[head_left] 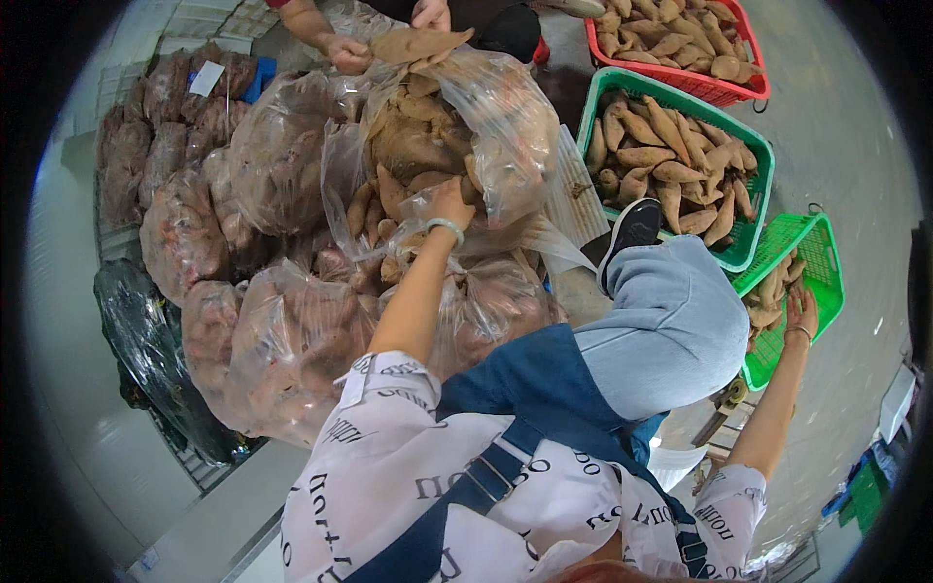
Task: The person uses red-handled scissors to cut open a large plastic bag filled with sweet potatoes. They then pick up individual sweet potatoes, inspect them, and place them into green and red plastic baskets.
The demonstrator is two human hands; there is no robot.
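My left hand [446, 204], with a pale bangle on the wrist, reaches into the mouth of an open clear plastic bag [514, 138] of sweet potatoes [415, 131]. Its fingers point away from me and are partly hidden, so whether they grip a sweet potato cannot be told. Far to the right, my right hand [802, 312] rests with spread fingers inside a tilted bright green plastic basket [825, 273]. Beside those fingers lies a small heap of sweet potatoes [769, 295] in the basket.
Across the bags, another person's hands [348, 54] hold a large sweet potato [419, 45]. Tied bags of sweet potatoes [291, 342] surround the open one. A dark green crate [758, 175] and a red crate [762, 69], both full, stand at right. My bent knee [670, 313] lies between.
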